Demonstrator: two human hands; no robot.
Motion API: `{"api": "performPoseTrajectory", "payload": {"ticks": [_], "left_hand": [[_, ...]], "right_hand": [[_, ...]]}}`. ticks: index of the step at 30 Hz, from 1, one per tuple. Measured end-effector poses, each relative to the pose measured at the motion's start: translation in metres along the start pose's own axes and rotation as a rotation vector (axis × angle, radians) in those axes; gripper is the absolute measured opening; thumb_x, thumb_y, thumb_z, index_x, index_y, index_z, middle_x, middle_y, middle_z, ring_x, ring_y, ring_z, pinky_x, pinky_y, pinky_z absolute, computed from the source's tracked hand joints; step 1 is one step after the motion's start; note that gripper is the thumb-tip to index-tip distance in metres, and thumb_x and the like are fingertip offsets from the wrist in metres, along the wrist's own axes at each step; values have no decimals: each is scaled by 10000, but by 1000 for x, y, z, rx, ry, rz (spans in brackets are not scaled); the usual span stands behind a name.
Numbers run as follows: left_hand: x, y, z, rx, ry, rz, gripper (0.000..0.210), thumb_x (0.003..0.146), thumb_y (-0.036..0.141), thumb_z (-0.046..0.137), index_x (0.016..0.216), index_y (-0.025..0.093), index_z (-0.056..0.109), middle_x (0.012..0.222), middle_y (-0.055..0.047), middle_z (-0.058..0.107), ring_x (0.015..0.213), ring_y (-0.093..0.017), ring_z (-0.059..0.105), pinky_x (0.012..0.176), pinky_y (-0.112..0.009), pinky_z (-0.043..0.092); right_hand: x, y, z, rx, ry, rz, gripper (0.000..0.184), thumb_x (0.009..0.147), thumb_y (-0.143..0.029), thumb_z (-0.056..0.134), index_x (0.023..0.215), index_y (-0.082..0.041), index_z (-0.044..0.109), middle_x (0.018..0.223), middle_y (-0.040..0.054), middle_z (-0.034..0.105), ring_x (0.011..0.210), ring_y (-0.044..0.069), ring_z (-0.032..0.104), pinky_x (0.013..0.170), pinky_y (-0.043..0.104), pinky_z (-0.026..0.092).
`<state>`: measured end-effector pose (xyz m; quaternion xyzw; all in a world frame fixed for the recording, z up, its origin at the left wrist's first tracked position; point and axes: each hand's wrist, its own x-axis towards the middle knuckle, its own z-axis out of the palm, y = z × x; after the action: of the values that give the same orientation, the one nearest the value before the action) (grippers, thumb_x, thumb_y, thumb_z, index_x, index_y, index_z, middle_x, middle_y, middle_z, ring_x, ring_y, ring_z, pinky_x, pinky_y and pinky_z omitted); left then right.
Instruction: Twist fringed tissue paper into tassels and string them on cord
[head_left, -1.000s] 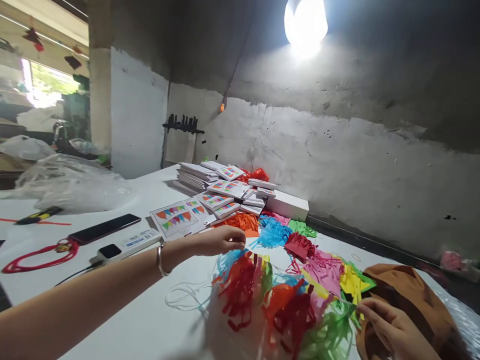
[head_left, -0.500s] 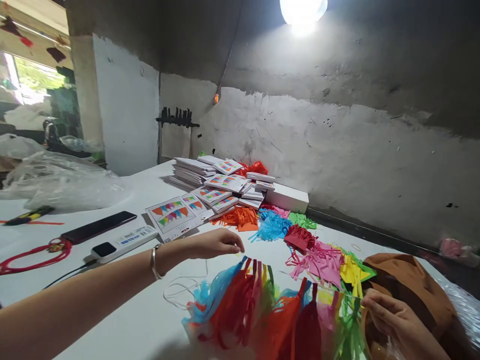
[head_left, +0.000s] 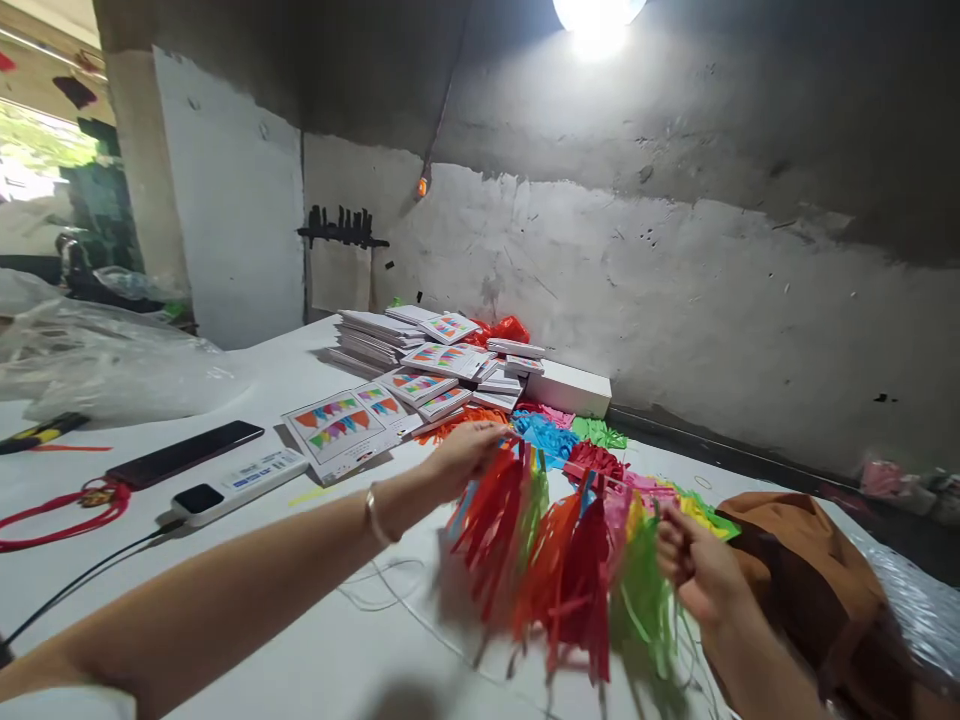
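A tassel garland (head_left: 559, 560) in red, orange, pink, yellow and green hangs above the white table, its fringes blurred by motion. My left hand (head_left: 471, 455), with a bangle at the wrist, pinches the string at the garland's left end. At the right end, beside the green tassel, my right hand (head_left: 694, 560) is closed on the same string. A loose white cord (head_left: 405, 600) lies on the table below my left forearm. Behind the garland are piles of fringed paper, among them blue (head_left: 546, 437) and dark red (head_left: 596, 462) ones.
White printed packets (head_left: 442, 362) are stacked at the back beside a white box (head_left: 574, 387). A printed sheet (head_left: 341, 425), a black phone (head_left: 184, 455) and a white device (head_left: 240, 485) with a cable lie left. A brown bag (head_left: 787, 560) sits right; clear plastic (head_left: 127, 360) lies far left.
Both hands have risen, lifting the garland off the table so the tassels hang down. My left hand has moved up and my right hand up and left. The view has shifted slightly.
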<state>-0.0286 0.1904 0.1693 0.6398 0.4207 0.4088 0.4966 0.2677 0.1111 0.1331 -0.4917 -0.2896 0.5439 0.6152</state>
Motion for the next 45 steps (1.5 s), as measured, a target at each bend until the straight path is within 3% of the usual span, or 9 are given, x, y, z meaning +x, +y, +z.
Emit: {"api": "performPoseTrajectory", "payload": {"ticks": [4,8,11,16,20,25,34,40,45], "left_hand": [[-68,-45,59,-32,-94,11,413,814,600,591,781,188,579,593,32,500,496,-113,410,452,-239,288],[-116,-101,100,91,-286,47,152,862,305,547,756,198,567,668,-8,603,606,-151,525,546,-257,410],[-138,-102,93,177,-414,35,68,811,159,560,828,207,604,773,-22,680,684,-173,608,625,-274,479],[-151,-38,46,410,-684,263,179,893,196,613,1026,273,704,1104,-44,726,1024,-206,666,904,-292,509],[-129,-15,40,539,-604,280,199,961,213,526,922,205,721,962,-68,735,859,-189,667,750,-267,512],[-127,-37,59,564,-827,131,212,831,41,589,828,195,734,777,-33,750,689,-163,659,606,-225,456],[-126,-62,35,580,-549,394,163,885,123,630,1004,205,705,1036,-83,710,973,-214,642,811,-285,496],[-114,-67,54,898,-629,698,182,855,153,695,1012,230,645,943,-26,719,957,-221,581,904,-367,351],[-104,-66,57,1009,-399,750,88,925,214,629,838,218,617,811,-16,676,855,-207,537,903,-387,289]], "right_hand": [[-50,80,37,-107,-151,237,682,467,-662,890,822,-190,549,512,-101,481,333,9,255,315,153,137],[-71,141,52,-259,-426,216,673,609,-841,702,738,-205,522,384,-135,328,307,16,187,323,176,87],[-73,149,45,-290,-397,176,661,597,-799,750,757,-179,585,398,-106,396,325,29,284,339,191,82],[-82,133,23,-340,-405,186,666,622,-815,711,722,-164,613,372,-120,349,318,22,208,340,193,89],[-92,131,14,-366,-408,182,681,623,-840,682,736,-178,574,499,-73,513,321,9,232,333,194,117],[-100,149,2,-455,-433,250,742,630,-909,589,797,-187,592,444,-108,384,349,43,198,363,208,134],[-103,184,11,-703,-497,79,320,700,-457,758,782,-199,588,565,-83,375,573,106,346,553,245,234],[-108,155,19,-738,-550,-137,459,881,-615,494,676,-205,514,743,22,548,750,184,482,714,298,364],[-121,117,-12,-562,-417,-216,517,907,-698,501,757,-213,597,813,35,567,761,180,502,754,303,398]]}}
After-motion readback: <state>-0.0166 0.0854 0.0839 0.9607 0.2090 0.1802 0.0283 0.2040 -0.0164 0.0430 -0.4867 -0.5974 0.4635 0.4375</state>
